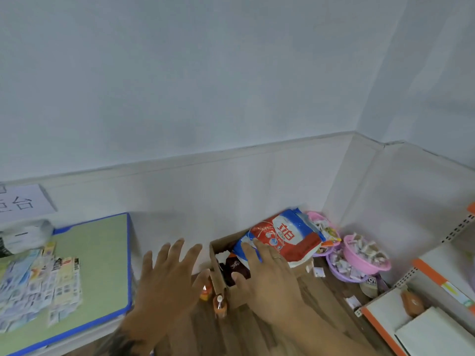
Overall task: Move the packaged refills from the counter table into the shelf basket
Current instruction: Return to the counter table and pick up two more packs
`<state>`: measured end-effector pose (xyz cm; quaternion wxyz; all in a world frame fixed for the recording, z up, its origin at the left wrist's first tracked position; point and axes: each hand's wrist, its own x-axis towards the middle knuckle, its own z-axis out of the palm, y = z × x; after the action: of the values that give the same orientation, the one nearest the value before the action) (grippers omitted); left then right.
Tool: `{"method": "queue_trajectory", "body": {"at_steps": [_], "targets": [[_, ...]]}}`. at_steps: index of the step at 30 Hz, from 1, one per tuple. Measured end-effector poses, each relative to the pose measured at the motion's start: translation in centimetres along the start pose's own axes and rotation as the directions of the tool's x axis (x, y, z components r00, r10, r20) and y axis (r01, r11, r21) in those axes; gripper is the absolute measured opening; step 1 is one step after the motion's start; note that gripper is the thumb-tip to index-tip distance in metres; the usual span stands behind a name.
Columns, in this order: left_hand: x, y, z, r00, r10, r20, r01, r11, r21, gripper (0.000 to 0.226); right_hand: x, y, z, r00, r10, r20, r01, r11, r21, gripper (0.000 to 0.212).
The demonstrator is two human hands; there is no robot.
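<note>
A red, white and blue packaged refill bag [285,236] lies tilted across the top of an open cardboard box [220,274] on the floor. My right hand [267,281] rests over the bag's lower left corner and the box opening, fingers spread, not clearly gripping. To the left of the box my left hand [168,276] hovers with its fingers apart and nothing in it. Several small flat packets [41,283] lie on the green counter table [102,258] with a blue edge at the left.
Pink and purple plastic basins [365,255] full of small wrapped items sit in the corner to the right of the box. A white and orange shelf unit [431,299] stands at the right. Small bottles [219,305] stand by the box's front. White wall panels behind.
</note>
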<state>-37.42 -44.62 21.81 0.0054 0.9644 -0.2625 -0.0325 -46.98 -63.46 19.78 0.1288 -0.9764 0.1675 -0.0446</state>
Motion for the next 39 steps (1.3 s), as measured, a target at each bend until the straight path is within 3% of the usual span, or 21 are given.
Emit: {"method": "queue_trajectory", "body": {"at_steps": [7,13,20,27,31,35,39], "targets": [[1.2,-7.6,3.7,0.991,-0.125,0.058,0.13,0.987,-0.096,0.07,6.1,-6.6,5.4,0.983,-0.125,0.132,0.12,0.992,0.042,0.071],[3.2,-15.7,4.9,0.956,-0.276,0.096,0.284,0.955,-0.083,0.083,13.0,-13.4,10.2,0.949,-0.238,0.209,0.21,0.967,0.146,0.07],[6.9,-25.4,7.1,0.886,-0.451,0.107,0.457,0.889,-0.032,0.063,21.4,-21.6,15.1,0.884,-0.336,0.325,0.25,0.927,0.279,0.068],[8.4,-32.7,11.1,0.821,-0.559,0.121,0.565,0.824,-0.027,0.065,25.8,-27.1,21.2,0.795,-0.404,0.453,0.327,0.914,0.241,0.069],[8.2,-36.6,12.9,0.805,-0.569,0.167,0.585,0.809,-0.061,0.066,26.1,-30.7,24.1,0.685,-0.381,0.621,0.348,0.92,0.182,0.058],[8.4,-41.2,14.8,0.839,-0.507,0.199,0.527,0.847,-0.064,0.066,26.0,-35.0,28.6,0.629,-0.246,0.737,0.209,0.967,0.145,0.047],[8.6,-45.4,16.3,0.873,-0.428,0.234,0.458,0.884,-0.091,0.067,25.3,-39.5,32.0,0.674,-0.074,0.735,-0.039,0.99,0.136,0.044]]}}
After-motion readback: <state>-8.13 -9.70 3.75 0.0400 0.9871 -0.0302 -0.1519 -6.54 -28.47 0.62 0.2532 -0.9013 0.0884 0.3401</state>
